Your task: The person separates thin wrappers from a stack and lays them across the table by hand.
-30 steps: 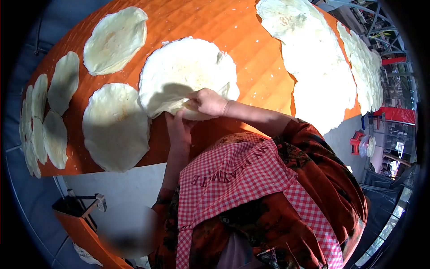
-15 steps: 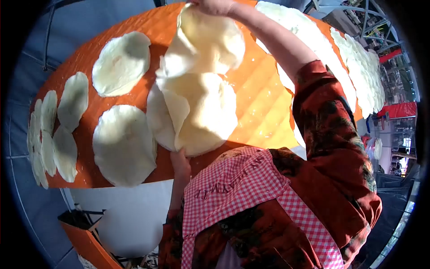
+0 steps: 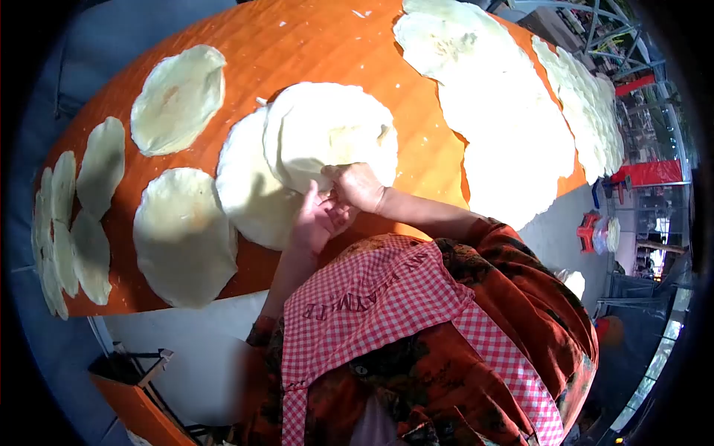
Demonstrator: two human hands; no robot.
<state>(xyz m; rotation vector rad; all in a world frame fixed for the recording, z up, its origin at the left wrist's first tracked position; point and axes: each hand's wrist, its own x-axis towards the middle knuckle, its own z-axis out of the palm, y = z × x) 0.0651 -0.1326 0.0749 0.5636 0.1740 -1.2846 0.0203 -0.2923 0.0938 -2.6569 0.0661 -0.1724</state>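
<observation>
Two pale, thin round dough sheets overlap in the middle of the orange table. The upper dough sheet (image 3: 320, 123) lies flat, offset up and right over the lower dough sheet (image 3: 256, 201). At the upper sheet's near edge, my right hand (image 3: 358, 187) has its thumb and fingers pinched on the dough. Just below, my left hand (image 3: 321, 223) is turned palm up, thumb stretched upward and fingers loosely curled, close against the right hand. Nothing shows in the left hand, though its fingertips are partly hidden.
More single dough sheets (image 3: 186, 238) lie on the left of the orange table (image 3: 401, 186). A bright overlapping layer of sheets (image 3: 513, 134) covers the right part, with another row of sheets (image 3: 584, 104) beyond it. A red stool (image 3: 587, 232) stands at the right.
My right hand has come down from the far edge to meet my left hand. The sheet that was lifted and creased now lies flat. The view has shifted slightly.
</observation>
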